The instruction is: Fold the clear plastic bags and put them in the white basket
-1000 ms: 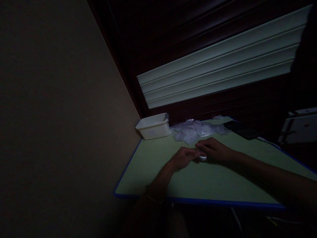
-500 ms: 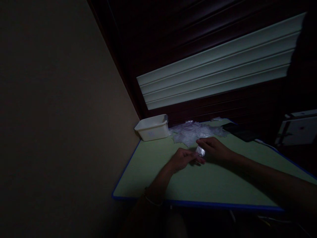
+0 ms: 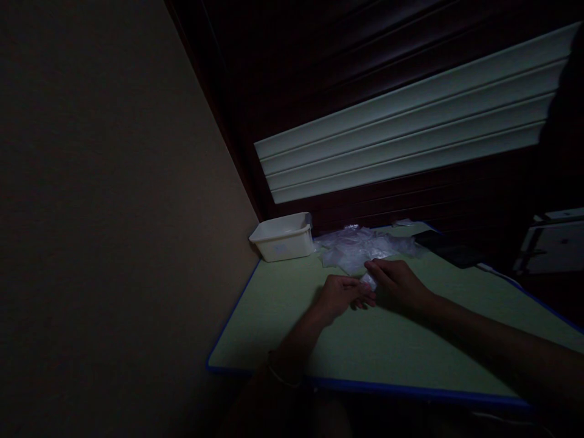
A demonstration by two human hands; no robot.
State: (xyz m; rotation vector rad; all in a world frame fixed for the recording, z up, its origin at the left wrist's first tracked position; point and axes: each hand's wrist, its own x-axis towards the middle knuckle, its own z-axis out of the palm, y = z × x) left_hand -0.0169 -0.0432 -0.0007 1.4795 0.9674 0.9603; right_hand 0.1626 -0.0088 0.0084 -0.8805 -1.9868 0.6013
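Between both hands, over the middle of the table, is a small clear plastic bag [image 3: 368,281]. My left hand [image 3: 341,296] pinches its lower left side, the fingers partly curled beneath it. From the right, my right hand [image 3: 398,281] grips the upper edge between thumb and fingers. Most of the bag is covered by fingers, and dim light hides whether anything is inside. Just beyond the hands lies a loose pile of clear plastic bags [image 3: 353,246].
A white plastic bin [image 3: 287,243] stands at the table's back left corner, near the wall. A dark flat object [image 3: 447,248] lies at the back right. The pale green table [image 3: 274,316] has a blue edge. Behind it rises a dark panel with light slats [image 3: 401,115].
The hands have drawn slightly closer together around the small bag, and less of its shine shows. The view has shifted a little.
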